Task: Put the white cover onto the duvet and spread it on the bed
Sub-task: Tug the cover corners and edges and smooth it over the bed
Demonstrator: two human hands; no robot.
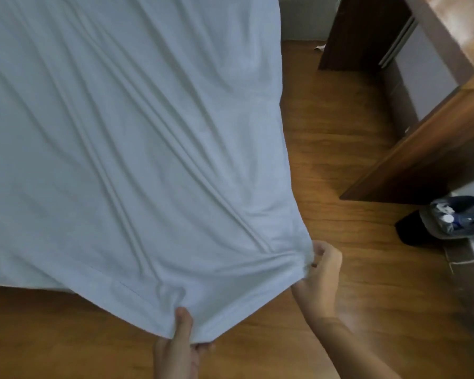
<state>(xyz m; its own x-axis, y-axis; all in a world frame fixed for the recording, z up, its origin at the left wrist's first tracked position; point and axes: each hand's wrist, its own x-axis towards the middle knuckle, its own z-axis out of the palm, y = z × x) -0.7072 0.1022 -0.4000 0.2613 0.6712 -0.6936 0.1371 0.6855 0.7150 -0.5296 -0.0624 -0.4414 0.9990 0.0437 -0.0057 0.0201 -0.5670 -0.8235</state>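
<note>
The white cover fills the left and middle of the view, stretched taut with long diagonal creases running toward its near corner. My left hand pinches the near hem from below, thumb on top of the cloth. My right hand grips a bunched corner of the cover at its right edge, fingers curled round the fabric. The bed and whatever is inside the cover are hidden beneath the cloth.
Wooden floor runs along the right of the cover and under its near edge. A dark wooden cabinet stands at the right. A tray with small bottles sits at the far right edge.
</note>
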